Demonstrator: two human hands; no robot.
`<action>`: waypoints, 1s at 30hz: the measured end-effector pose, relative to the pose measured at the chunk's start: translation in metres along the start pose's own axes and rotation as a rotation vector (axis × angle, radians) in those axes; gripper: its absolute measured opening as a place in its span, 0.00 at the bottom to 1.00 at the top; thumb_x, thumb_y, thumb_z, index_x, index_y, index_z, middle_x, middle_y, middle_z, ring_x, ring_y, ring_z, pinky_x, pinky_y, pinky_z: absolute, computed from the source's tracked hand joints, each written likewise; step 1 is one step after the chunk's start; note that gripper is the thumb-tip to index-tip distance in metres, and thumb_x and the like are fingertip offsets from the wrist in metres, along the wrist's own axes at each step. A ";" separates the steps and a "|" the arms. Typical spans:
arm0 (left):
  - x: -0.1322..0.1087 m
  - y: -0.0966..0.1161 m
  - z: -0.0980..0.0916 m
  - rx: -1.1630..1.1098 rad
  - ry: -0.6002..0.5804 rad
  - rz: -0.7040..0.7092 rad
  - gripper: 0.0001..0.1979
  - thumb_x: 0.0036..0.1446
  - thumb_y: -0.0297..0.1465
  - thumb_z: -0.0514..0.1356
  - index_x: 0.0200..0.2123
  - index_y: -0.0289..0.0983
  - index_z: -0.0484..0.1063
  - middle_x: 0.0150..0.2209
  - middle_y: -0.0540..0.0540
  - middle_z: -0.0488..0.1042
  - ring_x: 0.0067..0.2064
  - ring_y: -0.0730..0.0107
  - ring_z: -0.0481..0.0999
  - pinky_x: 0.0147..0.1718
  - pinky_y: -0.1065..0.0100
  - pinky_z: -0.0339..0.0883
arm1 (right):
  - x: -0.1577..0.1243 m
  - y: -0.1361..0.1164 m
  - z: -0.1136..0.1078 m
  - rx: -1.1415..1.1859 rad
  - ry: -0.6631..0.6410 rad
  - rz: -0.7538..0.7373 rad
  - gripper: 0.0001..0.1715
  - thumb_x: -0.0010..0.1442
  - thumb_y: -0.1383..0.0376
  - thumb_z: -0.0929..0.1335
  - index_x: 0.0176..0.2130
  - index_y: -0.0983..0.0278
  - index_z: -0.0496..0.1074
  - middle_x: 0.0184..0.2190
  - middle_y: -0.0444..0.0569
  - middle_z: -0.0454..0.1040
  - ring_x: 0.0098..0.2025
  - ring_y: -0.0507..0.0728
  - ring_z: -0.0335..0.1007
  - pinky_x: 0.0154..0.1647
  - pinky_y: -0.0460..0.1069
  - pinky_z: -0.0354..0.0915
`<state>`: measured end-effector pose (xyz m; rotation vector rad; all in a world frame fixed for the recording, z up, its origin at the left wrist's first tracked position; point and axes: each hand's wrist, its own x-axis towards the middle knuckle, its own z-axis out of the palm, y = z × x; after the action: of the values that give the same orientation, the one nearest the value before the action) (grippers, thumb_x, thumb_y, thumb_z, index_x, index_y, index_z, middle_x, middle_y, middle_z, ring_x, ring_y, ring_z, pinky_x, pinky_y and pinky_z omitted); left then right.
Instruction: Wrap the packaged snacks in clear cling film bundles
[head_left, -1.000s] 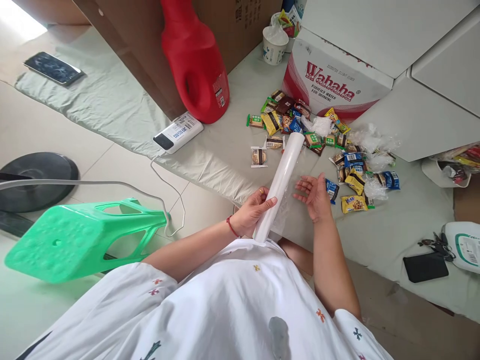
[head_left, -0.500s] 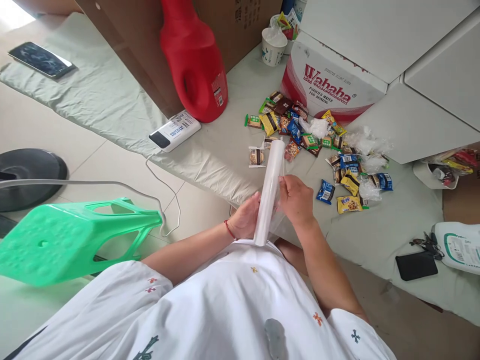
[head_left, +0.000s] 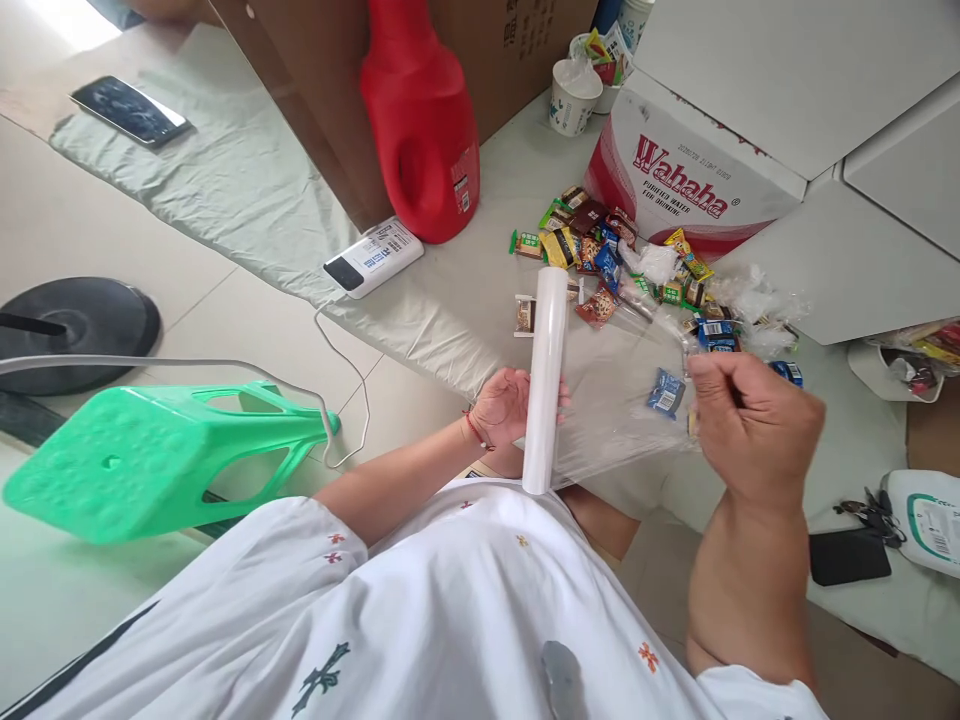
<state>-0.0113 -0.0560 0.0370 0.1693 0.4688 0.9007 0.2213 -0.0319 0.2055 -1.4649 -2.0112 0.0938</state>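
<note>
In front of the Wahaha carton (head_left: 675, 185), the person's left hand (head_left: 506, 408), loosely open, supports a white roll (head_left: 546, 380); the right hand (head_left: 750, 420), closed, grips clear film (head_left: 607, 410) stretching from it. Wrapped snacks (head_left: 560, 247) lie near the carton.

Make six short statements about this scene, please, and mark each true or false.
1. The left hand touches the white cylindrical roll. True.
2. The right hand is open and flat. False: it is closed on the clear, thin plastic film.
3. The film reaches from the roll to the right hand. True.
4. The red plastic jug stands on the green plastic stool. False: it is beside the brown cardboard box.
5. A blue-wrapped snack shows through the film. True.
6. The thin red bracelet is on the right wrist. False: it is on the left.
</note>
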 end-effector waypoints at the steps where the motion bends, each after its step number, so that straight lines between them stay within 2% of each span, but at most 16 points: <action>1: 0.003 -0.003 0.004 0.027 0.017 -0.001 0.32 0.44 0.51 0.74 0.46 0.35 0.76 0.43 0.40 0.80 0.43 0.58 0.79 0.44 0.57 0.75 | 0.000 -0.001 -0.004 -0.009 0.012 0.000 0.19 0.71 0.52 0.67 0.34 0.60 0.78 0.19 0.41 0.70 0.22 0.52 0.64 0.28 0.47 0.61; 2: 0.006 -0.006 0.008 0.083 0.050 0.004 0.32 0.43 0.50 0.75 0.45 0.36 0.75 0.41 0.42 0.79 0.40 0.61 0.79 0.41 0.59 0.75 | 0.000 -0.003 -0.007 -0.023 0.021 -0.018 0.19 0.70 0.53 0.68 0.33 0.60 0.79 0.20 0.41 0.71 0.22 0.51 0.65 0.28 0.47 0.61; 4: 0.012 -0.012 0.017 0.238 0.116 -0.008 0.30 0.39 0.43 0.79 0.41 0.37 0.73 0.35 0.48 0.76 0.34 0.69 0.75 0.36 0.63 0.73 | -0.001 -0.006 -0.016 -0.058 0.015 -0.047 0.19 0.70 0.53 0.69 0.33 0.60 0.80 0.21 0.42 0.73 0.23 0.51 0.66 0.29 0.47 0.63; 7: 0.017 -0.011 0.022 0.322 0.114 -0.065 0.26 0.38 0.34 0.79 0.38 0.36 0.72 0.30 0.50 0.74 0.31 0.72 0.73 0.36 0.65 0.71 | -0.006 -0.006 -0.035 -0.086 0.057 0.069 0.18 0.68 0.51 0.70 0.36 0.59 0.82 0.20 0.43 0.72 0.23 0.53 0.68 0.28 0.49 0.63; 10: 0.015 -0.001 0.015 0.167 0.042 -0.092 0.24 0.40 0.38 0.75 0.40 0.35 0.74 0.36 0.43 0.78 0.37 0.65 0.77 0.41 0.61 0.74 | -0.014 0.006 -0.055 -0.043 0.212 0.259 0.18 0.65 0.50 0.72 0.40 0.60 0.84 0.19 0.44 0.69 0.20 0.55 0.67 0.23 0.51 0.60; 13: 0.012 0.006 0.008 0.148 0.087 -0.087 0.28 0.42 0.48 0.72 0.41 0.35 0.74 0.36 0.41 0.79 0.36 0.62 0.78 0.37 0.61 0.74 | -0.025 0.025 -0.062 0.012 0.242 0.345 0.16 0.63 0.49 0.73 0.40 0.58 0.83 0.19 0.44 0.68 0.18 0.56 0.64 0.20 0.52 0.59; 15: 0.012 0.007 0.008 0.314 0.201 -0.044 0.28 0.42 0.49 0.74 0.39 0.37 0.72 0.32 0.45 0.77 0.31 0.66 0.75 0.33 0.63 0.72 | -0.033 0.040 -0.059 0.026 0.216 0.363 0.18 0.62 0.48 0.73 0.37 0.59 0.82 0.19 0.44 0.69 0.17 0.55 0.64 0.18 0.52 0.59; 17: 0.012 0.010 0.011 0.569 0.321 -0.016 0.26 0.39 0.42 0.77 0.36 0.38 0.70 0.28 0.50 0.75 0.28 0.69 0.73 0.30 0.65 0.69 | -0.043 0.056 -0.054 0.032 0.203 0.411 0.21 0.61 0.46 0.74 0.34 0.61 0.81 0.18 0.45 0.69 0.16 0.54 0.63 0.17 0.52 0.59; 19: 0.010 0.017 0.014 0.720 0.390 -0.025 0.23 0.38 0.36 0.77 0.34 0.38 0.70 0.26 0.50 0.75 0.27 0.69 0.72 0.29 0.66 0.67 | -0.056 0.073 -0.048 0.035 0.199 0.506 0.23 0.60 0.45 0.74 0.34 0.62 0.80 0.17 0.44 0.69 0.16 0.54 0.63 0.17 0.51 0.59; 22: 0.004 0.031 0.016 0.592 0.381 -0.068 0.20 0.40 0.36 0.73 0.35 0.37 0.70 0.29 0.46 0.77 0.30 0.65 0.76 0.31 0.65 0.70 | -0.078 0.096 -0.037 0.093 0.188 0.644 0.25 0.58 0.42 0.74 0.34 0.61 0.80 0.17 0.42 0.67 0.16 0.53 0.61 0.17 0.50 0.56; 25: -0.002 0.039 0.016 0.494 0.396 -0.078 0.23 0.42 0.41 0.72 0.37 0.38 0.67 0.30 0.45 0.76 0.32 0.63 0.77 0.32 0.62 0.72 | -0.102 0.115 -0.023 0.189 0.114 0.745 0.29 0.57 0.39 0.73 0.34 0.62 0.79 0.18 0.41 0.67 0.16 0.52 0.60 0.17 0.48 0.54; 27: -0.004 0.040 0.015 0.691 0.454 -0.050 0.28 0.41 0.43 0.74 0.39 0.40 0.64 0.28 0.49 0.74 0.29 0.63 0.75 0.30 0.62 0.70 | -0.115 0.125 -0.012 0.211 0.058 0.798 0.31 0.56 0.37 0.72 0.34 0.62 0.78 0.18 0.40 0.66 0.16 0.51 0.60 0.17 0.47 0.55; 30: -0.004 0.039 0.012 1.201 0.575 0.036 0.29 0.36 0.37 0.76 0.39 0.41 0.65 0.28 0.51 0.72 0.30 0.62 0.73 0.31 0.64 0.65 | -0.130 0.138 0.003 0.223 0.011 0.855 0.32 0.56 0.37 0.72 0.35 0.63 0.78 0.18 0.40 0.67 0.17 0.51 0.60 0.18 0.47 0.56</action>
<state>-0.0354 -0.0347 0.0616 1.0264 1.5171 0.5860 0.3567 -0.0934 0.0874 -2.0473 -1.1870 0.6365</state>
